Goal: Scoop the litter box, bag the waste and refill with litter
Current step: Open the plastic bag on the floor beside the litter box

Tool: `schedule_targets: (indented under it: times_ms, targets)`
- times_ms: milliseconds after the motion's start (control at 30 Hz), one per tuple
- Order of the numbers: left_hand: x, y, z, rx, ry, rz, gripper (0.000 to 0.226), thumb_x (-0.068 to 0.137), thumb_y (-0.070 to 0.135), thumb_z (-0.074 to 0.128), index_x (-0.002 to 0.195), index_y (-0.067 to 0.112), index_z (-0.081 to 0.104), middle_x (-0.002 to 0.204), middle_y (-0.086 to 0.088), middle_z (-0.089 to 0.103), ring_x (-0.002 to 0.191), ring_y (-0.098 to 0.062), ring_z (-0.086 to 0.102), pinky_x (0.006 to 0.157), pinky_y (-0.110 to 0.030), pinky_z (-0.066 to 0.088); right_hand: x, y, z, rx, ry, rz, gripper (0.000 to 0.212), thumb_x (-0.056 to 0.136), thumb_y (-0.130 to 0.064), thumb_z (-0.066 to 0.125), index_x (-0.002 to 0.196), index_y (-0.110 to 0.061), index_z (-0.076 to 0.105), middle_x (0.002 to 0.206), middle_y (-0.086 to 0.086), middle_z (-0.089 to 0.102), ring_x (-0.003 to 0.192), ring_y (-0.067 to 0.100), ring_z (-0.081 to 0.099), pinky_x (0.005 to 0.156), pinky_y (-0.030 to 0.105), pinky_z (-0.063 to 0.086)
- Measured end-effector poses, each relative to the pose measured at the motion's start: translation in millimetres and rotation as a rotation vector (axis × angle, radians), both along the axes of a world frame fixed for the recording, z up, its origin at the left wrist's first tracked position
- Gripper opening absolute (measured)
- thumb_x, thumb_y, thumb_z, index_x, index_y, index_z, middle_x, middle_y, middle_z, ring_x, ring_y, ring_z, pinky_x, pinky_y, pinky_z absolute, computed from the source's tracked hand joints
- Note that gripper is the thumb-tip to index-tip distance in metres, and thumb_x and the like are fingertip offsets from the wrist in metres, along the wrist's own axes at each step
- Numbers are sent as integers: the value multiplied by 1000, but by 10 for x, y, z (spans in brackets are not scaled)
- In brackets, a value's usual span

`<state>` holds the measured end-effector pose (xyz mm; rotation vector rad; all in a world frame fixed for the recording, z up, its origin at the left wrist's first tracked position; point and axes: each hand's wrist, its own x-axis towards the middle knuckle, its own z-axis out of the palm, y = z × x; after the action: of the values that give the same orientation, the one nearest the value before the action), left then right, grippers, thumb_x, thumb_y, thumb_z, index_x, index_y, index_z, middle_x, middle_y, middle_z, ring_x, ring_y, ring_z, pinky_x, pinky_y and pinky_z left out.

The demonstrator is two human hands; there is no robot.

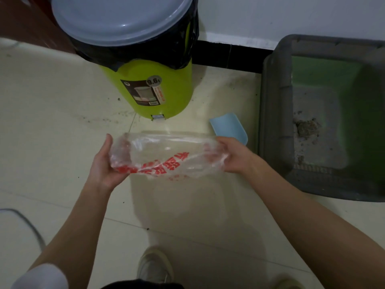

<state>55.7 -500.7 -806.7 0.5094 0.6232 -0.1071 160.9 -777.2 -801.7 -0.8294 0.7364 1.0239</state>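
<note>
Above the pale tiled floor [62,122], a clear plastic bag [166,155] with red printed characters is stretched between both hands, its mouth pulled wide and nothing visible inside it. On the bag's left edge the left hand [104,165] grips the film, thumb raised along the outside and fingers curled under the plastic; the right hand [235,155] holds the opposite edge, its fingers tucked into the crumpled film so that only the back of the hand shows plainly. Just beyond the bag stands a lime-green pedal bin [150,88] lined with a black liner [183,51] that folds over the rim, its grey lid [123,17] closed, so the contents are hidden. A light blue scoop [228,127] lies on the floor between the bin and the litter box [273,113], just beside the right hand. The litter box, grey-rimmed with green inner walls, sits to the right against the white wall [291,15]; its floor is mostly bare, with a thin dusting of litter and one brownish clump [307,127] near the middle. At the bottom edge a light-coloured shoe [155,265] rests on the tiles.
</note>
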Motion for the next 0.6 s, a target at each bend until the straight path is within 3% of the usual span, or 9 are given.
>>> schedule_targets:
  times_ms: [67, 133, 233, 300, 367, 433, 500, 533, 600]
  targets:
    - [-56, -2, -21, 135, 12, -161, 39, 60, 25, 82, 94, 13, 70, 60, 6, 64, 46, -4, 58, 49, -15, 52, 50, -36, 9, 148, 44, -115, 15, 82, -9, 43, 81, -2, 57, 56, 9, 64, 44, 18, 63, 43, 21, 52]
    - [-101, 15, -72, 278, 65, -274, 29, 72, 22, 67, 99, 14, 72, 89, -4, 73, 78, -16, 70, 71, -28, 59, 79, -46, -28, 198, 58, -244, 16, 84, -9, 42, 78, -3, 55, 50, 7, 62, 39, 14, 59, 45, 20, 50]
    - [-98, -24, -107, 431, 215, -448, 61, 64, 10, 76, 122, 8, 58, 118, -15, 60, 107, -30, 58, 85, -39, 52, 101, -63, -126, 69, 51, -319, 34, 98, -25, 44, 70, -8, 53, 50, 3, 60, 41, 13, 56, 59, 22, 49]
    - [-51, -42, -165, 492, 267, -419, 51, 71, 10, 70, 120, 5, 58, 113, -16, 62, 100, -27, 61, 78, -35, 57, 85, -59, -135, -77, -63, -183, 37, 93, -39, 53, 66, -14, 49, 49, -2, 52, 43, 9, 42, 53, 20, 37]
    - [8, -74, -180, 537, 305, -329, 19, 84, 8, 59, 102, 6, 62, 85, -7, 69, 65, -12, 68, 55, -21, 57, 39, -43, -118, -413, -371, 109, 38, 82, -52, 63, 74, -15, 53, 61, -3, 52, 53, 10, 44, 52, 22, 32]
    - [67, -72, -214, 570, 350, -232, 10, 91, 8, 51, 87, 9, 60, 60, 2, 63, 42, -3, 57, 41, -14, 48, -30, -33, -96, -684, -775, 437, 54, 75, -55, 68, 104, -12, 57, 96, -3, 58, 88, 17, 60, 70, 28, 43]
    - [123, -62, -187, 510, 353, -114, 14, 92, 10, 52, 79, 11, 57, 52, 4, 63, 43, -4, 60, 41, -16, 49, -91, -24, -125, -851, -939, 794, 74, 72, -55, 71, 127, -13, 43, 121, -3, 52, 115, 19, 53, 86, 32, 42]
    - [143, -49, -154, 422, 338, -36, 11, 86, 8, 60, 76, 11, 57, 51, 3, 64, 45, -6, 62, 42, -17, 50, -106, -29, -152, -910, -953, 924, 68, 74, -52, 70, 123, -12, 45, 121, 0, 54, 115, 21, 53, 85, 32, 42]
    - [158, 5, -126, 252, 280, 46, 36, 40, 3, 90, 61, 9, 60, 50, 0, 62, 43, -9, 61, 39, -17, 48, -106, -61, -201, -954, -889, 952, 32, 81, -39, 67, 89, -11, 54, 97, 6, 58, 95, 25, 58, 71, 29, 40]
